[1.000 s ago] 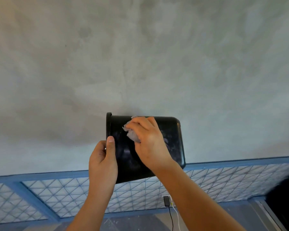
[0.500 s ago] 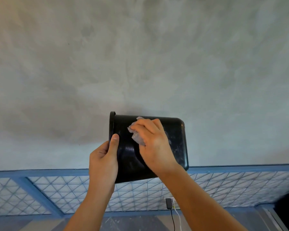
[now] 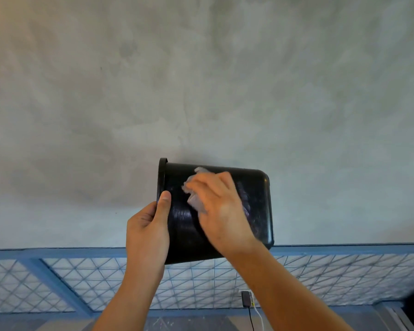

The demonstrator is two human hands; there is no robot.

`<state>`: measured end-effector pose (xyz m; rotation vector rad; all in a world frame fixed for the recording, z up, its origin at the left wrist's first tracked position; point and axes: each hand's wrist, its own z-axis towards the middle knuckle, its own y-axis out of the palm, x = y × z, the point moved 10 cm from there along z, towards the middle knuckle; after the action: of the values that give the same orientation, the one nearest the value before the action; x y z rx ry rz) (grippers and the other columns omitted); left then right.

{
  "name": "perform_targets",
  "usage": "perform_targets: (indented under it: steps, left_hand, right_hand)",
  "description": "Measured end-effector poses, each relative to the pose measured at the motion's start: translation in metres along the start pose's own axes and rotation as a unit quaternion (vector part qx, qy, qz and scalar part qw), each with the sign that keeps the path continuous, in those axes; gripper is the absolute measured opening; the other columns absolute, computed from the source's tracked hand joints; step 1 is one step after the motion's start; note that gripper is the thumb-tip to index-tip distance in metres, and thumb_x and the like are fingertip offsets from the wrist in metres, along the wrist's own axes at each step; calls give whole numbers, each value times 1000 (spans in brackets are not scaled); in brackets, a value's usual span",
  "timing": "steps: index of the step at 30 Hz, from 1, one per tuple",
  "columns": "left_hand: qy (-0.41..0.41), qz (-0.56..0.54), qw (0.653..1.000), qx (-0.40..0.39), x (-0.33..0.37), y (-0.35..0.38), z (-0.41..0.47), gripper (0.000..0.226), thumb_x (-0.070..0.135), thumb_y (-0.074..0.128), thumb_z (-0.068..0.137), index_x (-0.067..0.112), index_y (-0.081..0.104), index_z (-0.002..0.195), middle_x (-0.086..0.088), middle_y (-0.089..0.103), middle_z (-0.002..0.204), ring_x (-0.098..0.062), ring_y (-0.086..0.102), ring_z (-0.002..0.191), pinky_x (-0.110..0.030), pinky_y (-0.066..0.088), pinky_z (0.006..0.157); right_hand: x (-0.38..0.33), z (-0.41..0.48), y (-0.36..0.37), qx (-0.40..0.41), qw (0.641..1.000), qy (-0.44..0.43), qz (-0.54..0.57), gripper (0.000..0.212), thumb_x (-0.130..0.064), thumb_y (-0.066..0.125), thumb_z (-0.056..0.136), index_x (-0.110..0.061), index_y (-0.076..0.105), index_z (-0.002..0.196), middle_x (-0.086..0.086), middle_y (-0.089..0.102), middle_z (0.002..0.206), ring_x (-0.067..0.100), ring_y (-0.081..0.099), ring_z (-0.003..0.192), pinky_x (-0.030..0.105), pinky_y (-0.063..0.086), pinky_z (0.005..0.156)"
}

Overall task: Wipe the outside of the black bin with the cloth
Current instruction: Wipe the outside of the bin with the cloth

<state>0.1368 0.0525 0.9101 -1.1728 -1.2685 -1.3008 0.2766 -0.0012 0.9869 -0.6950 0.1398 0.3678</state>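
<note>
The black bin (image 3: 256, 201) is held up in the air on its side, rim to the left and base to the right. My left hand (image 3: 148, 228) grips it at the rim, thumb lying on the outer wall. My right hand (image 3: 222, 209) presses a crumpled grey cloth (image 3: 196, 194) flat against the bin's outer side, near its middle. That hand is blurred. Wipe streaks show on the wall to the right of my fingers.
A bare grey plaster wall (image 3: 201, 80) fills the background. Below runs a blue-framed lattice panel (image 3: 86, 280). A black plug with a white and a black cord (image 3: 246, 304) hangs at the bottom centre.
The bin and both hands have drifted slightly up and to the right in view. My right hand has slid the cloth across the bin's side and is now blurred with motion.
</note>
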Motion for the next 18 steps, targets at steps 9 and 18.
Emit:
perform_targets:
  steps: [9,18]
  left_hand:
    - [11,3,1000,9,-1,0,6,61,68,66,90,8,74,83,-34,68,88,-49,69,81,-72,56,83]
    - [-22,-34,999,5,-5,-4,11,44,53,65,96,16,80,78,-16,78,82,-44,75,85,-60,62,86]
  right_hand:
    - [1,-22,22,-56,998,3,1,29,1,62,95,-8,71,121,2,63,128,27,58,109,32,50,93]
    - [-14,-71,15,-76,997,1,21,26,-18,48,108,-13,72,119,-4,63,129,18,56,106,24,47,94]
